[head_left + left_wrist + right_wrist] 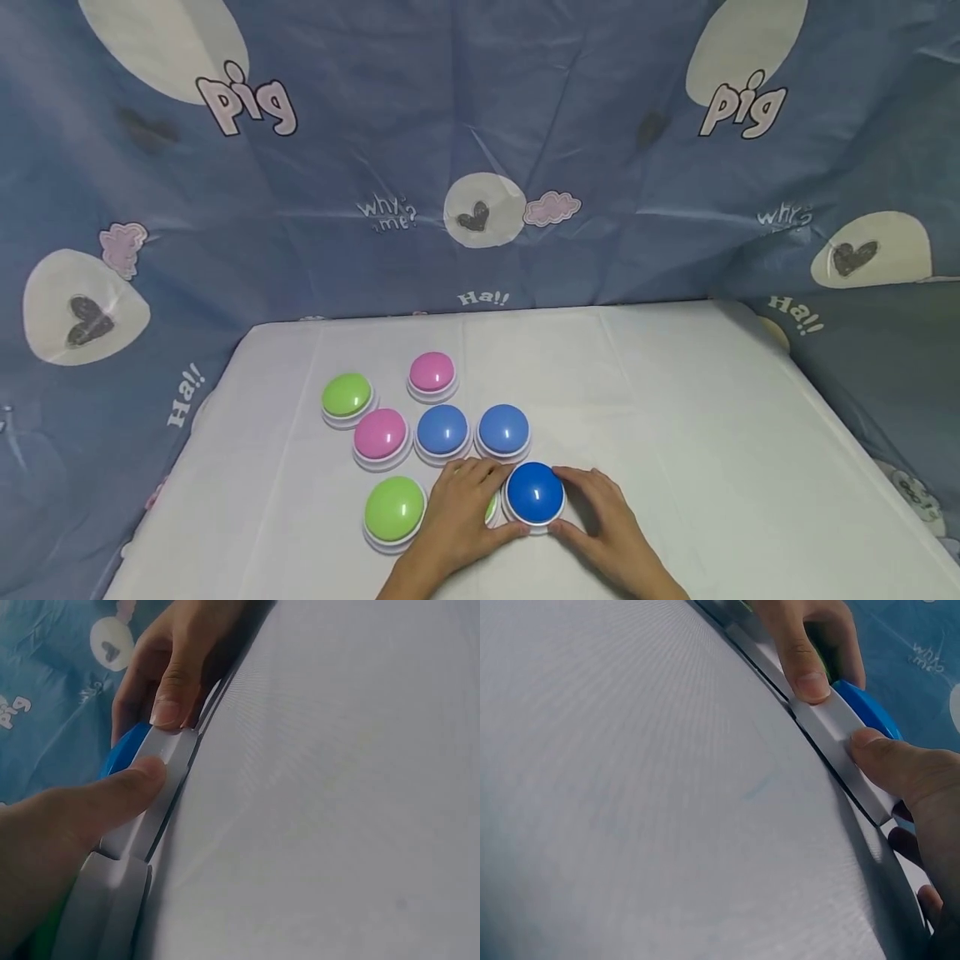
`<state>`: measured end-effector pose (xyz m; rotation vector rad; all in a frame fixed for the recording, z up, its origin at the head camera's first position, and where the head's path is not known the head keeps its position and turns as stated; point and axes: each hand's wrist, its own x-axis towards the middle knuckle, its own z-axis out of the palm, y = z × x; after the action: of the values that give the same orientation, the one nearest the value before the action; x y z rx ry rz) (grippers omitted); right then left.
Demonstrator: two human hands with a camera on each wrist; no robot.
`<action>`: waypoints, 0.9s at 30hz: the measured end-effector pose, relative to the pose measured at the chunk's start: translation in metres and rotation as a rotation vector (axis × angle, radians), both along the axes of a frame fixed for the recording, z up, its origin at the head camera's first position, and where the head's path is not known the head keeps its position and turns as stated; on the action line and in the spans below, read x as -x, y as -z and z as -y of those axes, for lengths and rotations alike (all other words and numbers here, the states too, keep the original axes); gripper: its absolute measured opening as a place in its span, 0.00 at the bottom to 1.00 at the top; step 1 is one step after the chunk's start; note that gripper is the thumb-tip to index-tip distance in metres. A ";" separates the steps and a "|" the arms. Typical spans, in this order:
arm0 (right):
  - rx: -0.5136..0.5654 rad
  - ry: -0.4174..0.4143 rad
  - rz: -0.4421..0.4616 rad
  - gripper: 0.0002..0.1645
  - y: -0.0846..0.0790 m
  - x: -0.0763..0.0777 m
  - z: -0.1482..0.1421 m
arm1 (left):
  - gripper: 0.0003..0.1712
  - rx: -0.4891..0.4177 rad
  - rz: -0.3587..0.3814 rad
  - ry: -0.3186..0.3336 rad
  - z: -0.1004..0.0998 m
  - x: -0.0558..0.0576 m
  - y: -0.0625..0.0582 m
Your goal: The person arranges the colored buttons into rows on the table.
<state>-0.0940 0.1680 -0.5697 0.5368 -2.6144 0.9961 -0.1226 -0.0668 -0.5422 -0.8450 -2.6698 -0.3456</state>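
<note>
A dark blue push button (536,492) with a white round base sits on the white-covered table between both hands. My left hand (459,518) grips its left side, the thumb on the base's front edge and the fingers towards the back. On the right, my right hand (609,527) pinches the same base between thumb and fingers. In the left wrist view, both thumbs press the white base (171,780). Under the left hand a green push button (492,507) is mostly hidden. Another green push button (394,509) stands left of that hand.
Behind the hands are two lighter blue push buttons (503,429), two pink push buttons (380,434) and a further green push button (347,395). White cloth covers the table (720,450). A blue printed curtain (600,267) hangs along the back and sides.
</note>
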 end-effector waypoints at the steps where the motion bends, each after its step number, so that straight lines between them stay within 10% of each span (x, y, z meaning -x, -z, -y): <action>1: 0.014 -0.009 0.002 0.40 0.000 -0.001 -0.001 | 0.42 -0.001 0.002 0.004 -0.001 -0.001 0.000; 14: 0.280 -0.167 -0.025 0.42 -0.020 0.007 0.003 | 0.44 -0.149 0.127 0.073 0.000 0.011 -0.025; 27: 0.324 -0.207 -0.002 0.43 -0.039 0.064 0.009 | 0.43 -0.146 0.251 0.037 0.005 0.055 -0.061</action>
<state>-0.1577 0.1592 -0.5309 0.7328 -2.3600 1.4476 -0.1777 -0.0721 -0.4807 -0.8565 -2.8145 -0.6893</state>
